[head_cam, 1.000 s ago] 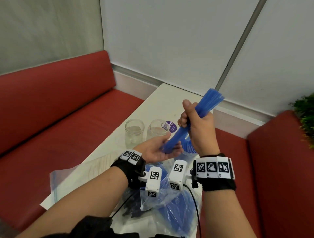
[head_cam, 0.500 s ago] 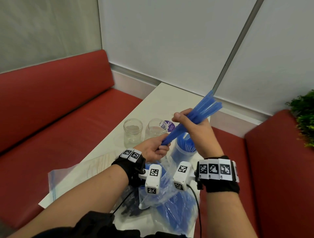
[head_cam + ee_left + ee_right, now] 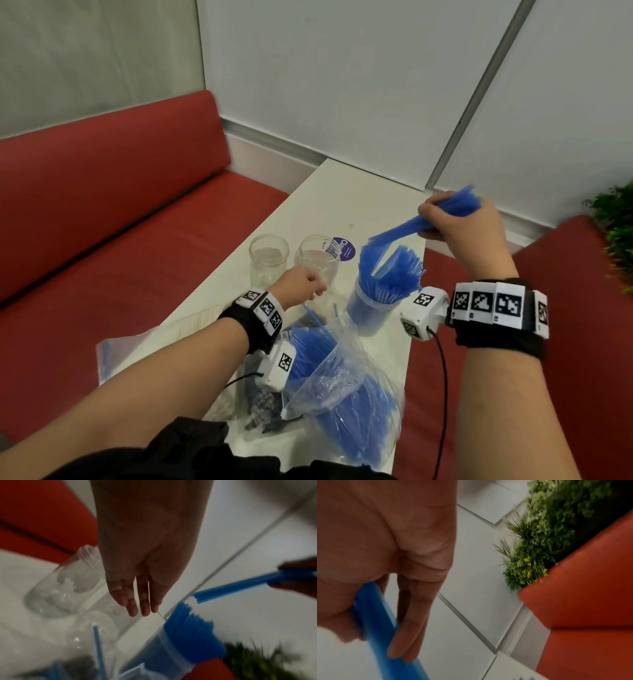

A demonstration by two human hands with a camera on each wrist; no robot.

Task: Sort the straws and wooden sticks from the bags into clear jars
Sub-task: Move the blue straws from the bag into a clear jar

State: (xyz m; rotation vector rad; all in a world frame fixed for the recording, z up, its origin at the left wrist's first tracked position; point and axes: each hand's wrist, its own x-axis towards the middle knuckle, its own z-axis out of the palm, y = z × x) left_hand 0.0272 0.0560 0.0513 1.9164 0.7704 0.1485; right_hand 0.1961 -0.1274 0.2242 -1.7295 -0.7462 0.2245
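My right hand (image 3: pixel 455 226) grips a bundle of blue straws (image 3: pixel 411 226) (image 3: pixel 243 585) (image 3: pixel 373 615), its lower end just above a clear jar (image 3: pixel 370 308) (image 3: pixel 171 653) packed with upright blue straws (image 3: pixel 394 270). My left hand (image 3: pixel 301 284) (image 3: pixel 139 595) hangs empty with relaxed straight fingers in front of two empty clear jars (image 3: pixel 269 257) (image 3: pixel 318 255) (image 3: pixel 63 585). A clear bag of blue straws (image 3: pixel 342 387) lies near me on the white table (image 3: pixel 325 202). A loose straw (image 3: pixel 98 649) pokes up from it.
An empty clear zip bag (image 3: pixel 137 353) lies at the table's near left beside dark items (image 3: pixel 263 407). A purple round sticker (image 3: pixel 344 248) sits behind the jars. Red bench seats (image 3: pixel 120 222) flank the table; a green plant (image 3: pixel 616 240) (image 3: pixel 547 527) stands at right.
My left hand let go of the bundle's lower end and dropped toward the empty jars. My right hand carried the bundle rightward and tilted it flatter, above the filled jar.
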